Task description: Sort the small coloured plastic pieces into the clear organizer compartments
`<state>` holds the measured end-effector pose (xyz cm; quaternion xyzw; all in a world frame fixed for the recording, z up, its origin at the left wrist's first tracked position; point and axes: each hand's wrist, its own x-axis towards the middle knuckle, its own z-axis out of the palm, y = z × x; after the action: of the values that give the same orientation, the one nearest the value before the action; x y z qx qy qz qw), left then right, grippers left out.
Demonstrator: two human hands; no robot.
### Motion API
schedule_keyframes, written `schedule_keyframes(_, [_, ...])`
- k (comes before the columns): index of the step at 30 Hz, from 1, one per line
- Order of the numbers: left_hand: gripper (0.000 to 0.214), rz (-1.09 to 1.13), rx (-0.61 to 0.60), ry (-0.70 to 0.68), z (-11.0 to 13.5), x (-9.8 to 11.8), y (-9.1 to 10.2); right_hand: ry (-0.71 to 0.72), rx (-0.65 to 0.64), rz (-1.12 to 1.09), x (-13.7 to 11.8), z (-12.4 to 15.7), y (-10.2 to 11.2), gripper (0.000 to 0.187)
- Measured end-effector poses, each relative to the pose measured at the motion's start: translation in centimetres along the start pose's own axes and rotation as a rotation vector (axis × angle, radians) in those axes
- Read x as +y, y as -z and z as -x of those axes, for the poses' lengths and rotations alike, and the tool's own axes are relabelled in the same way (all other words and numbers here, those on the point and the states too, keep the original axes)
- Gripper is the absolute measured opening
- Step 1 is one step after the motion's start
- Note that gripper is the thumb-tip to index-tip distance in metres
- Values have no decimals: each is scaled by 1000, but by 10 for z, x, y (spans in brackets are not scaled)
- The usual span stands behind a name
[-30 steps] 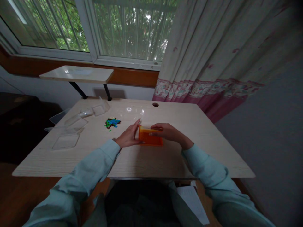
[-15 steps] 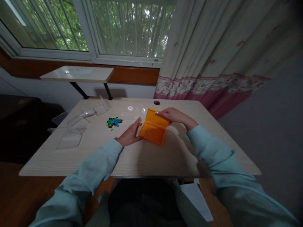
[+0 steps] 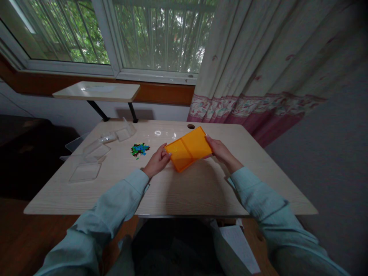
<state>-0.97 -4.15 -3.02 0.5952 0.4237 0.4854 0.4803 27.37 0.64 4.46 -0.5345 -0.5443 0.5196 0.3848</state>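
Observation:
An orange plastic case (image 3: 188, 148), opened flat at its middle hinge, is held tilted above the table between both hands. My left hand (image 3: 157, 160) pinches its left end, thumb on the near side. At the opposite end, my right hand (image 3: 222, 152) grips the edge, with most of its fingers hidden behind the case. To the left of my left hand lies a small heap of blue, green and dark brown pieces (image 3: 140, 149), too small to name exactly.
Several clear plastic boxes (image 3: 85, 172) and lids stand along the left of the wooden table (image 3: 155, 195). A raised shelf (image 3: 100, 91) on black legs is at the back left. The tabletop has a round hole (image 3: 191, 126) near its back edge. Curtains (image 3: 238, 103) hang behind.
The orange case has been turned so its length now runs from left to right, rising toward the right. My left hand has closed on its left end, and my right hand has shifted right.

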Motion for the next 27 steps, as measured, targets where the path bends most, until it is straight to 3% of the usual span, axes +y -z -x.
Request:
schedule_keyframes(5, [68, 49, -13, 146, 1, 14, 2, 13, 66, -33, -1, 7, -16, 49])
schedule_keyframes(11, [50, 111, 252, 71, -8, 26, 25, 124, 25, -122, -16, -3, -42, 53])
schedule_keyframes(15, [48, 73, 520, -74, -15, 30, 55, 260, -18, -156, -31, -20, -78, 53])
schedule_keyframes(20, [48, -54, 749, -235, -19, 30, 90, 426, -23, -114, -32, -36, -135, 52])
schedule_keyframes(23, [44, -177, 820, -272, -17, 29, 104, 533, -3, -59, -19, -39, -165, 48])
schedule_keyframes(27, [33, -373, 816, -274, -12, 26, 116, 605, 50, 101, 4, -40, -190, 41])
